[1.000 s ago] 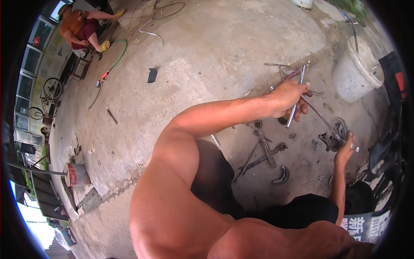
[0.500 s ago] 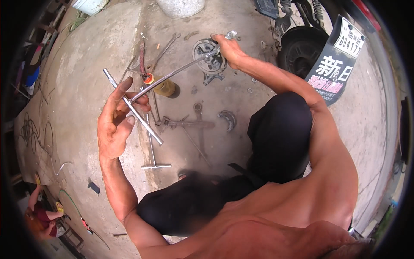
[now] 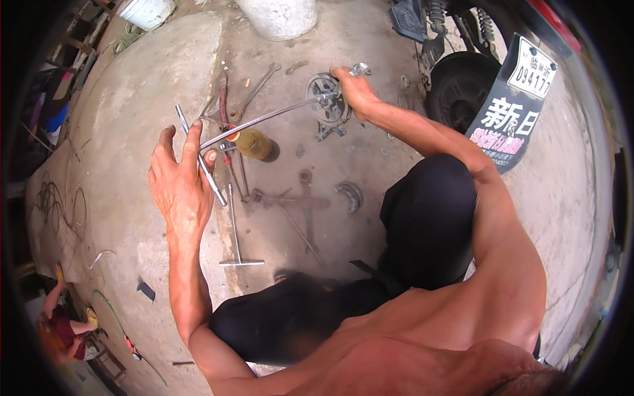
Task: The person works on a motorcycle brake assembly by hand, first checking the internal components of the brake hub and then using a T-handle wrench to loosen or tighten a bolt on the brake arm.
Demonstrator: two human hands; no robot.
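I watch both hands from afar, taking the amber container (image 3: 254,144) as my landmark. The T-handle wrench (image 3: 264,119) slants over the floor (image 3: 145,86), its long shaft passing just beyond the container, between the two hands. To the container's left, the left hand (image 3: 178,188) has its fingers spread wide, with the crossbar (image 3: 215,186) against the forefinger and thumb. Right of the container and farther out, the right hand (image 3: 356,92) curls around the wrench's other end; I cannot tell where every finger sits. Beside that hand, a round metal part (image 3: 328,113) lies right of the container. Nearer me than the container I see a second T-handle (image 3: 234,221), and to its right a curved shoe (image 3: 351,197).
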